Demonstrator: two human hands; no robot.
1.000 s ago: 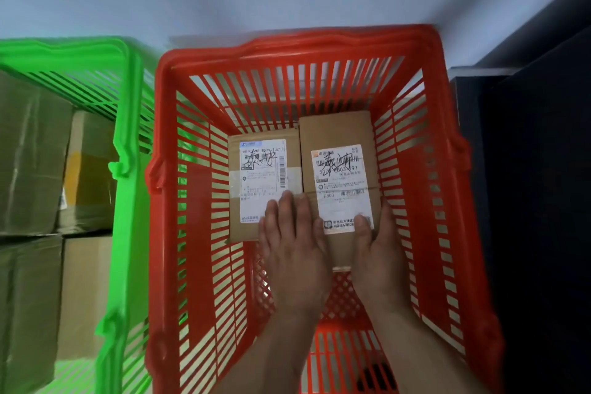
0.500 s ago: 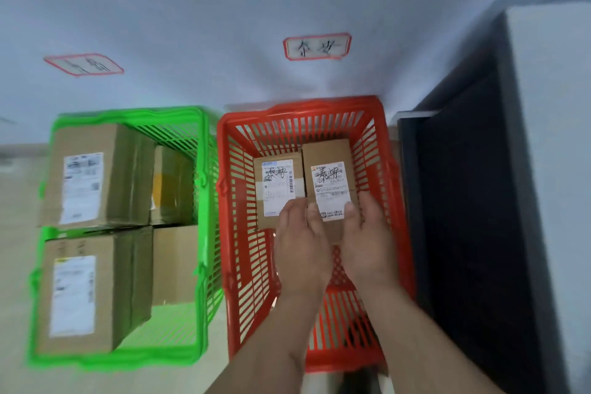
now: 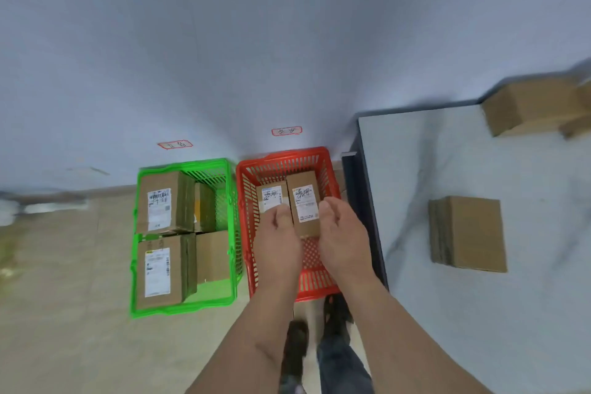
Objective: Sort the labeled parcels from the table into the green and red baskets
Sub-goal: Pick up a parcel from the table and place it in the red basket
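Head view. The red basket stands on the floor against the wall and serves as the landmark. It holds two labeled parcels side by side at its far end: a smaller parcel on the left and a taller parcel touching it on the right. Both hands hover above the basket's near half. The left hand and the right hand hold nothing; their fingers are loosely curled and relaxed.

The green basket stands just left of the red basket, rims nearly touching. It holds two large labeled boxes along its left side and smaller boxes on its right side.

Right of the red basket, the table edge runs close beside the basket's rim. One unsorted parcel lies on the table, and more parcels sit at the far corner.

Two paper tags are fixed to the wall: one tag above the red basket, another tag above the green basket. Bare floor extends left of the green basket. The person's feet stand just behind the red basket.
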